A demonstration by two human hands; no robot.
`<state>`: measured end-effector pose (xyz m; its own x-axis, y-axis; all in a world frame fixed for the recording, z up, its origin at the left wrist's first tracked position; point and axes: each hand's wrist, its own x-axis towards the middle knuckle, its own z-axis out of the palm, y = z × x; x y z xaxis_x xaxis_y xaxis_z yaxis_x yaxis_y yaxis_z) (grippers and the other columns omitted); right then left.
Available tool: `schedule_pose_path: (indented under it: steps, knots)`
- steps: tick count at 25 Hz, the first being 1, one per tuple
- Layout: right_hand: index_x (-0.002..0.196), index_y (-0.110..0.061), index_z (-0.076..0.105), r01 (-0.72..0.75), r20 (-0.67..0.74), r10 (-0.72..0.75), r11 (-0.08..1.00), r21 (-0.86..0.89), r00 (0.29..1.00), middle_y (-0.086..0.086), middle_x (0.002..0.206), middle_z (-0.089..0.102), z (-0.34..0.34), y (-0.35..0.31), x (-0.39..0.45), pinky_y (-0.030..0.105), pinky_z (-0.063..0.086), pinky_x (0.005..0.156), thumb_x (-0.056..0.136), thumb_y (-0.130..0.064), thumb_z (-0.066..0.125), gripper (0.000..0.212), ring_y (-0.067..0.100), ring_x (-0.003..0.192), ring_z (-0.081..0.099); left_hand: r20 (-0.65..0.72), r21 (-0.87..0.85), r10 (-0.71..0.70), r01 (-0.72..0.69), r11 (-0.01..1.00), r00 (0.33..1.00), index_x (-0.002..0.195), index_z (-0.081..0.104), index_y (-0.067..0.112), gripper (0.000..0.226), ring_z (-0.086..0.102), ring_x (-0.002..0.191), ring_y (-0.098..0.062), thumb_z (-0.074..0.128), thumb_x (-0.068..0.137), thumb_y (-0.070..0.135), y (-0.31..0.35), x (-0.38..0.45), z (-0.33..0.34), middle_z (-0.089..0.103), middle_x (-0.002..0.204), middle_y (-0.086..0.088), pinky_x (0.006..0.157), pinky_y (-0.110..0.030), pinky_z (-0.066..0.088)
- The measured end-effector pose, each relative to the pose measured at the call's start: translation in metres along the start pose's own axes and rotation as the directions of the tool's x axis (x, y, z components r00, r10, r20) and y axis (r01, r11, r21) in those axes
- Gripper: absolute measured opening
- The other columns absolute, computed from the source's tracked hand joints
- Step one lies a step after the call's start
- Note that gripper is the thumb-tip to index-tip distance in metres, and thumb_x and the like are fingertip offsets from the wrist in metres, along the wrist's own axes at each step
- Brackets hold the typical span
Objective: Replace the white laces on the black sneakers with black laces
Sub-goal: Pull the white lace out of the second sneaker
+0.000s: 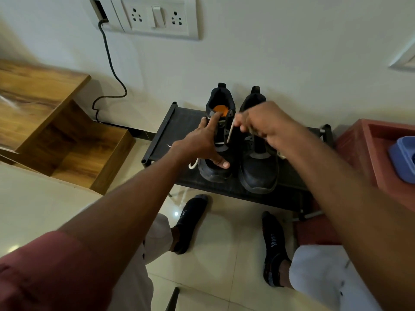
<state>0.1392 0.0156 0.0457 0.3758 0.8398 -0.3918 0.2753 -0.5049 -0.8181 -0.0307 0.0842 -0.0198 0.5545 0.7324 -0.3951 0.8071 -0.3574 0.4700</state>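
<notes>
Left sneaker (pixel 219 140): at 12 o'clock, white lace (pixel 230 133) half unthreaded.
My right hand (pixel 265 124): pinching that lace.
My left hand (pixel 202 142): fingers spread, steadying the shoe.
Right sneaker (pixel 258 162): seems unlaced.
Black laces: unseen, all left.

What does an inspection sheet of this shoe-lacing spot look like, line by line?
Surface: black shoe rack against the wall, on a tiled floor.
Job's things: left sneaker partly unlaced, white lace pulled up from it; right sneaker shows no white lace; black laces not seen.
Clutter: blue container in a red crate.
Grippers: left hand rests on the left sneaker, fingers straight; right hand pinches the white lace.
Cables: black cable runs down from the socket panel.
Surroundings: wooden shelf unit to the left.
</notes>
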Motion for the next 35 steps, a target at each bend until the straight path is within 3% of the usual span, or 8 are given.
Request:
schedule_pose_path:
  steps: [2, 5, 9, 12, 16, 20, 29, 35]
  knots:
    - [0.085, -0.01, 0.075, 0.019, -0.018, -0.013, 0.904, 0.426, 1.0, 0.0, 0.07, 0.067, -0.022, -0.019, -0.008, 0.023, 0.033, 0.054, 0.097, -0.011, 0.067, 0.014, 0.011, 0.063, 0.047, 0.003, -0.014, 0.01, -0.01, 1.0, 1.0, 0.159, -0.014, 0.047, 0.158, 0.02, 0.153, -0.051, 0.101, 0.052, 0.043, -0.001, 0.0, 0.0, -0.008, 0.173, -0.017, 0.118, -0.064, 0.03]
    - [0.095, -0.018, 0.077, 0.16, -0.107, -0.132, 0.513, 0.843, 0.985, -0.006, 0.091, 0.073, -0.043, -0.047, -0.019, 0.029, 0.043, 0.074, 0.098, -0.035, 0.071, 0.018, 0.013, 0.09, 0.059, 0.007, -0.002, -0.001, 0.001, 1.0, 1.0, 0.159, -0.013, 0.049, 0.158, 0.023, 0.152, -0.051, 0.1, 0.049, 0.047, 0.0, -0.001, -0.001, -0.008, 0.173, -0.015, 0.118, -0.064, 0.03]
    - [0.097, -0.015, 0.08, 0.448, -0.308, -0.331, 0.739, 0.503, 0.892, -0.007, 0.098, 0.08, -0.017, -0.061, -0.026, 0.033, 0.05, 0.091, 0.096, -0.032, 0.074, 0.018, 0.006, 0.099, 0.07, 0.027, 0.027, -0.009, 0.008, 1.0, 1.0, 0.155, -0.016, 0.055, 0.159, 0.022, 0.152, -0.052, 0.095, 0.042, 0.059, -0.001, -0.002, -0.004, -0.008, 0.173, -0.012, 0.117, -0.068, 0.033]
    - [0.087, -0.017, 0.079, 0.402, -0.166, -0.387, 0.913, 0.066, 0.907, -0.001, 0.082, 0.079, 0.006, -0.027, -0.009, 0.035, 0.063, 0.079, 0.096, -0.023, 0.075, 0.011, 0.013, 0.076, 0.076, 0.032, 0.05, -0.006, 0.004, 0.999, 0.999, 0.151, -0.022, 0.056, 0.163, 0.021, 0.153, -0.05, 0.088, 0.032, 0.072, -0.003, -0.001, -0.004, -0.008, 0.174, -0.009, 0.118, -0.069, 0.032]
    - [0.092, -0.022, 0.073, 0.284, 0.095, -0.317, 0.63, -0.723, 0.944, -0.003, 0.089, 0.068, 0.037, 0.026, 0.005, 0.04, 0.057, 0.076, 0.085, -0.043, 0.084, 0.024, 0.02, 0.087, 0.067, 0.047, 0.048, -0.014, 0.011, 0.999, 0.999, 0.153, -0.019, 0.057, 0.165, 0.023, 0.153, -0.05, 0.083, 0.025, 0.077, -0.006, 0.003, -0.004, -0.009, 0.174, -0.011, 0.117, -0.068, 0.032]
    - [0.098, -0.022, 0.065, 0.29, 0.09, -0.377, 0.517, -0.806, 0.922, 0.002, 0.093, 0.064, 0.048, 0.041, 0.011, 0.044, 0.055, 0.08, 0.089, -0.04, 0.081, 0.026, 0.026, 0.092, 0.064, 0.049, 0.048, -0.025, 0.023, 0.999, 0.998, 0.153, -0.018, 0.057, 0.163, 0.022, 0.153, -0.051, 0.084, 0.027, 0.075, -0.005, 0.005, -0.002, -0.01, 0.173, -0.011, 0.117, -0.07, 0.032]
    - [0.089, -0.019, 0.07, 0.357, 0.067, -0.436, 0.629, -0.69, 0.897, -0.002, 0.08, 0.064, 0.044, 0.05, 0.01, 0.031, 0.046, 0.063, 0.091, -0.02, 0.07, 0.002, 0.019, 0.077, 0.062, 0.065, 0.053, -0.026, 0.022, 0.998, 0.998, 0.151, -0.017, 0.06, 0.162, 0.023, 0.153, -0.05, 0.085, 0.026, 0.073, -0.005, 0.008, -0.001, -0.011, 0.174, -0.009, 0.115, -0.07, 0.034]
    - [0.081, -0.012, 0.058, 0.301, 0.197, -0.24, 0.567, -0.767, 0.951, 0.006, 0.073, 0.05, 0.04, 0.033, 0.015, 0.031, 0.041, 0.057, 0.093, -0.016, 0.069, 0.016, 0.02, 0.064, 0.053, 0.049, 0.049, -0.026, 0.024, 0.999, 0.998, 0.154, -0.016, 0.057, 0.16, 0.022, 0.153, -0.051, 0.091, 0.035, 0.065, -0.004, 0.007, -0.001, -0.012, 0.173, -0.012, 0.116, -0.069, 0.035]
